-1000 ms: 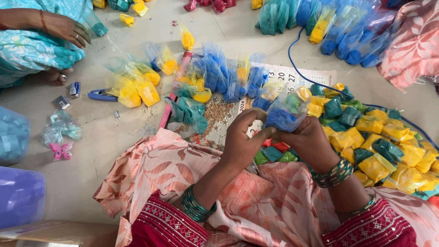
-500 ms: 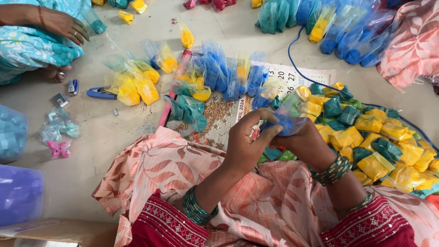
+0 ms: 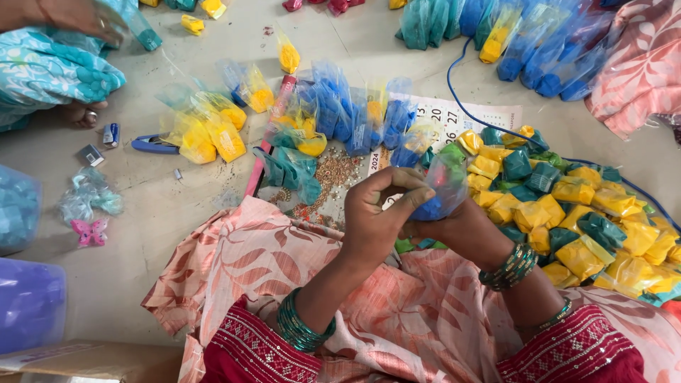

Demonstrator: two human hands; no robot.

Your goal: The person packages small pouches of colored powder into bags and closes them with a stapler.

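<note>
A single head-worn camera looks steeply down from above the person's lap, close to both hands. The left hand (image 3: 376, 213) and right hand (image 3: 454, 227) sit just below frame centre. The floor (image 3: 163, 206) extends left of and beyond them. Forearms enter from the bottom edge. No second view is supplied, so no overlap exists.

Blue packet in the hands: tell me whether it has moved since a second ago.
Yes. The blue packet, pinched by the left hand and right hand, has shifted slightly left and down, away from the folded yellow and teal packets.
</note>
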